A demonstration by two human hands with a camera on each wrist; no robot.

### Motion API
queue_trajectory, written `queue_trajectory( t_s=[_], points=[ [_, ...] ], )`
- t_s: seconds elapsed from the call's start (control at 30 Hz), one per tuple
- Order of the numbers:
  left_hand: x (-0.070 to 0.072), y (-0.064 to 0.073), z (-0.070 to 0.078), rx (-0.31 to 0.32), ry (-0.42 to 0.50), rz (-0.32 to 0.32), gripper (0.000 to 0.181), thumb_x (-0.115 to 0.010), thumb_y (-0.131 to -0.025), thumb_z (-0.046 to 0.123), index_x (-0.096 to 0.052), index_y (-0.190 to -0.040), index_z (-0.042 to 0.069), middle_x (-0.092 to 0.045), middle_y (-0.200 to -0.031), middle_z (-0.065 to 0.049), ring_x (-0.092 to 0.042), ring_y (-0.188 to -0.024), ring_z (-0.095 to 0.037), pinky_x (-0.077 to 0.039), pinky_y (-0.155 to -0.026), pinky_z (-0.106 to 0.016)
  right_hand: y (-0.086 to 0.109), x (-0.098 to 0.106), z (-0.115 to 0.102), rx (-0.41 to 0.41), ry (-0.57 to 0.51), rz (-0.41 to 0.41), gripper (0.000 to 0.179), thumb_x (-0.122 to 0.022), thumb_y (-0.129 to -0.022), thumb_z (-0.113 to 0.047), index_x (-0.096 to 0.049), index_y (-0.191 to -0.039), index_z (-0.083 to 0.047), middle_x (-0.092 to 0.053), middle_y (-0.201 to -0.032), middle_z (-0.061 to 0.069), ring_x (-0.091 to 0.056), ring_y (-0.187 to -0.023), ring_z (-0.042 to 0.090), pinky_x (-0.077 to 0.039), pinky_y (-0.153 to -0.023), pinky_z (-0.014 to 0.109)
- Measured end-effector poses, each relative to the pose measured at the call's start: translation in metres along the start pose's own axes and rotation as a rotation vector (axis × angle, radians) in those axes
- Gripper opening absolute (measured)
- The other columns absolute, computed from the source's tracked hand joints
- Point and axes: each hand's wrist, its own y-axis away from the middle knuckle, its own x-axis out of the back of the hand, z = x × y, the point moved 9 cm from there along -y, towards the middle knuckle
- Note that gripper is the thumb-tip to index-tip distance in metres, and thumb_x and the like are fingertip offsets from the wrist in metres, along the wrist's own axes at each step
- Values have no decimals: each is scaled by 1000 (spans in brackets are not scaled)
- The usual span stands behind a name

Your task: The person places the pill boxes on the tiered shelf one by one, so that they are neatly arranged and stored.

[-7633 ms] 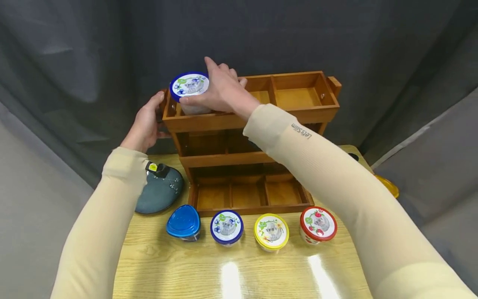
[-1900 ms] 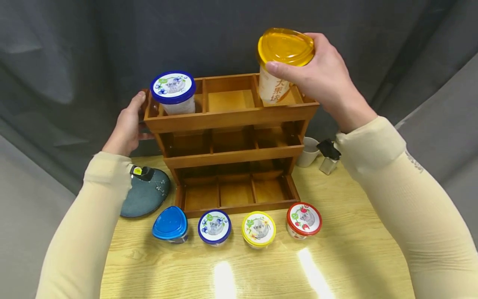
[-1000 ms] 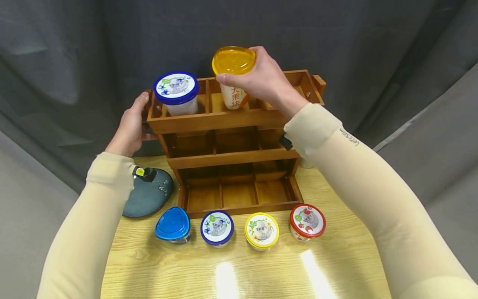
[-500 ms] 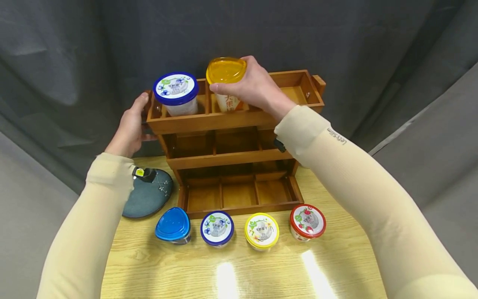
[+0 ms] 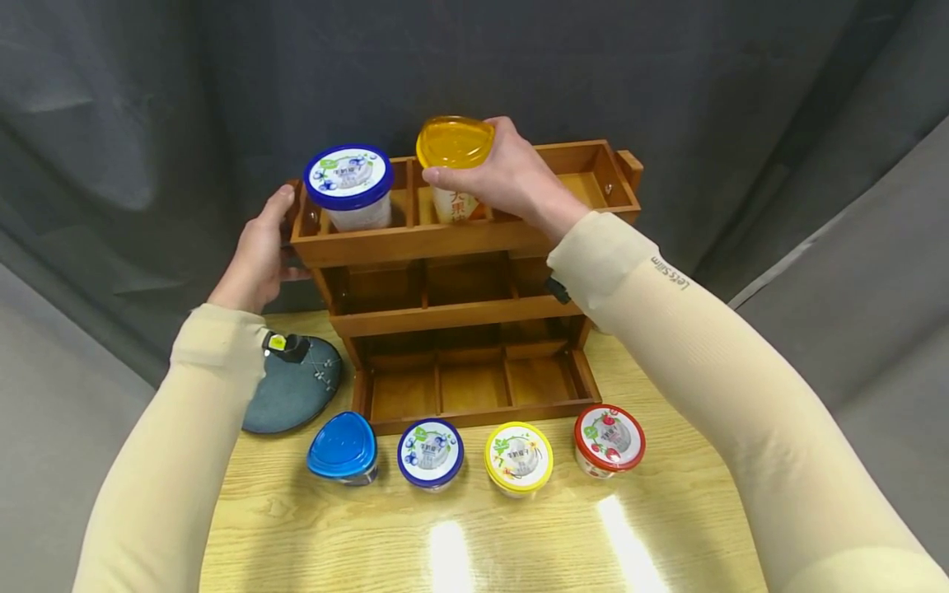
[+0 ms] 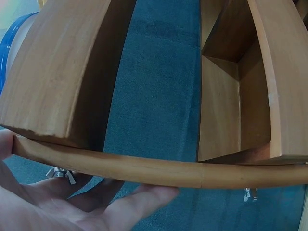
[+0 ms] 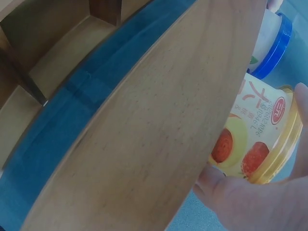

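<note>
My right hand (image 5: 511, 171) grips a tall paper cup with a domed orange-yellow lid (image 5: 454, 142) by its rim. The cup's bottom is down inside the middle top compartment of a three-tier wooden rack (image 5: 460, 239); fruit pictures show on the cup (image 7: 245, 132) in the right wrist view. In the left top compartment stands a blue-lidded blueberry yogurt tub (image 5: 348, 177). My left hand (image 5: 255, 247) holds the rack's left end, and the left wrist view shows its fingers (image 6: 144, 197) at the side rail (image 6: 144, 168).
In front of the rack stand a cup with a blue domed lid (image 5: 343, 446) and smaller tubs with blue (image 5: 430, 453), yellow (image 5: 519, 458) and red lids (image 5: 610, 439). A grey-blue rounded object (image 5: 296, 387) lies left of the rack. Dark curtain (image 5: 474, 66) hangs behind.
The blueberry tub, in my right hand at first, now stands released in the left compartment. The yellow-lidded cup has moved from above the right compartment leftward and down into the middle one.
</note>
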Motion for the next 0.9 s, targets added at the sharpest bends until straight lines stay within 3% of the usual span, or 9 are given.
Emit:
queue_trajectory(
  t_s=[0.37, 0.57, 0.7, 0.9],
  points=[
    [1, -1, 0, 1, 3, -4, 75, -39, -93, 72, -37, -152, 25, -32, -157, -10, -36, -136, -41, -29, -108, -64, -2, 1, 1, -4, 35, 3, 120, -73, -69, -73, -13, -157, -18, -46, -139, 5, -51, -113, 18, -45, -98, 31],
    [2, -1, 1, -4, 12, -2, 74, -39, -94, 71, -38, -151, 24, -34, -156, -11, -38, -135, -41, -30, -108, -65, -1, 4, -2, 12, 74, 12, 125, -71, -71, -74, 1, -159, -22, -33, -154, 6, -45, -128, 20, -37, -109, 32],
    [3, -1, 0, -5, 8, 1, 74, -40, -94, 71, -38, -151, 24, -34, -156, -11, -38, -134, -41, -30, -107, -65, 6, 15, -6, 34, 103, 50, 118, -62, -75, -77, 4, -159, -26, -23, -160, 5, -36, -138, 21, -33, -112, 36],
    [3, -1, 1, -10, 7, -1, 73, -39, -94, 70, -36, -152, 27, -33, -157, -11, -37, -135, -42, -30, -107, -65, 27, 42, -17, 116, 121, 131, 107, -58, -81, -75, -3, -160, -27, -24, -159, 3, -33, -141, 19, -34, -111, 37]
  ],
)
